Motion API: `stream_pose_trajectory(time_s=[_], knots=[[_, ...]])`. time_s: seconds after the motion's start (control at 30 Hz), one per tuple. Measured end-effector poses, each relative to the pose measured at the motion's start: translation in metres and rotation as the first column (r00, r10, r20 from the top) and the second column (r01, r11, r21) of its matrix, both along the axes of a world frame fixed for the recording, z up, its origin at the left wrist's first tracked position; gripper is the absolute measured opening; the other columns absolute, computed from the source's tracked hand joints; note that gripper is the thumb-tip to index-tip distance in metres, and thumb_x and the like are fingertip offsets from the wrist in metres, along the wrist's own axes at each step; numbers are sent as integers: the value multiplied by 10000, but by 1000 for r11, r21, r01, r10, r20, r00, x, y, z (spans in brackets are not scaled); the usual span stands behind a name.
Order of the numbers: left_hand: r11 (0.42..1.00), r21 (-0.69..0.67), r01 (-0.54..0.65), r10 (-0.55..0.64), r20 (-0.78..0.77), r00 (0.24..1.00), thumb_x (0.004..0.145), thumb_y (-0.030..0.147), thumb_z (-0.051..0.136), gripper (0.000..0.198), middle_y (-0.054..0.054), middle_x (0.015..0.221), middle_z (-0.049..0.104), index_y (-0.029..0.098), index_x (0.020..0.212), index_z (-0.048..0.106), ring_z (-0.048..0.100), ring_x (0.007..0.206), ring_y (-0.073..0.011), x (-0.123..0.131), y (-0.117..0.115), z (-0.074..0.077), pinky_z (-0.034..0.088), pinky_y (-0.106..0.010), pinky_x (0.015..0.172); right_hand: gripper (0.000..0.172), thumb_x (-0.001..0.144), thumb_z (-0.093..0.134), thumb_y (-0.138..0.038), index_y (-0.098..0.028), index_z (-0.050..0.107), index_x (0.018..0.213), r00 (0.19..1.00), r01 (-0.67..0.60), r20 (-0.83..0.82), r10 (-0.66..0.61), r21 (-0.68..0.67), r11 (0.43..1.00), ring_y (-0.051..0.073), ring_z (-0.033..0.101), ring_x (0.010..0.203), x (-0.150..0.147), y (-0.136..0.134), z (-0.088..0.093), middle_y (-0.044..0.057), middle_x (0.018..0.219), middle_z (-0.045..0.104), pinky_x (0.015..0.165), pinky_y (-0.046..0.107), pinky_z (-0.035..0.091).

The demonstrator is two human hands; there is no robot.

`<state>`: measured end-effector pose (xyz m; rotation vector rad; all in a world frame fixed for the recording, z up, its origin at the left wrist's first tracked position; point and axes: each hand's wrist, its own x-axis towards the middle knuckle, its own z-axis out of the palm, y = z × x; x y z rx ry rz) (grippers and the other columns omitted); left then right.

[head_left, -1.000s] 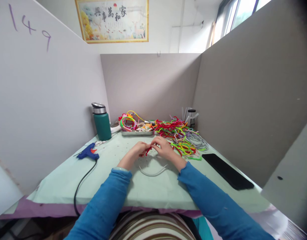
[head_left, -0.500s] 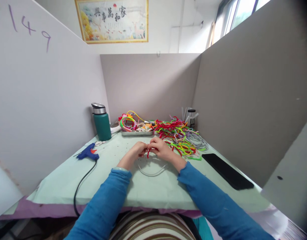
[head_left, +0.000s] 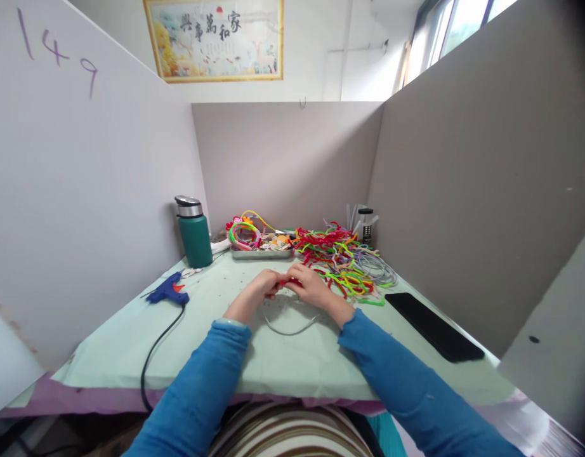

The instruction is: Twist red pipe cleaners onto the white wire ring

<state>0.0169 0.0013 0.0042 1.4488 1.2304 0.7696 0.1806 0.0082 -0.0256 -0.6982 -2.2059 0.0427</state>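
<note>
Over the middle of the table, my left hand (head_left: 266, 285) and my right hand (head_left: 306, 283) meet at the fingertips. Both are closed on a red pipe cleaner (head_left: 285, 280), which shows only in part between them; the fingers hide the rest. A thin grey-white hoop (head_left: 290, 334) curves below my hands, its near arc visible and its far side covered by them. Whether the red pipe cleaner is wound on the hoop, I cannot tell.
A blue glue gun (head_left: 167, 289) with a black cord lies left, near a green bottle (head_left: 195, 235). Behind my hands stands a metal tray (head_left: 261, 255) of craft pieces. A heap of coloured pipe cleaners (head_left: 335, 247) lies right of it. A black phone (head_left: 433, 325) rests at right. Partitions enclose the table.
The red end that hung down between my hands is now drawn up level with the fingertips. My right fingers have shifted slightly; the arms stay in place.
</note>
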Motion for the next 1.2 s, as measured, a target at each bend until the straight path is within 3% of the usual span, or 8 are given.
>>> stream_pose_trajectory(time_s=[0.23,0.4,0.63,1.0,1.2], knots=[[999,4,38,-38,53,998,730,258,519,166,62,479,362,178,604,445,209,368,-47,-2,1,-3,204,-240,436,134,877,536,-263,-169,586,795,994,16,-105,-27,-99,995,137,497,737,-2,0,2,25,789,567,665,248,364],[998,14,66,-67,49,997,746,345,550,211,68,486,378,163,653,501,233,368,-43,-2,0,-1,230,-231,429,153,840,532,-267,-171,541,721,977,52,-187,-100,-242,969,119,451,626,-4,2,4,-7,673,537,582,235,323],[993,5,116,-116,49,992,717,481,625,346,76,510,380,153,701,515,218,364,-29,-1,0,-3,169,-231,424,140,750,530,-276,-168,537,662,945,-31,-303,-127,-468,883,114,461,585,-5,3,7,-11,630,551,547,231,336],[983,46,180,-182,27,983,635,561,679,470,94,519,323,134,799,568,210,404,-29,-2,-2,-2,132,-228,434,199,701,570,-339,-170,519,611,895,-106,-400,-196,-619,778,100,424,534,-1,11,7,-25,562,500,507,229,324],[987,120,109,-106,-27,994,635,589,656,490,91,483,296,123,776,608,220,417,-43,-1,-3,0,148,-225,422,276,750,558,-429,-161,566,685,907,-144,-381,-179,-681,718,101,438,521,-1,14,1,2,594,543,477,219,328]])
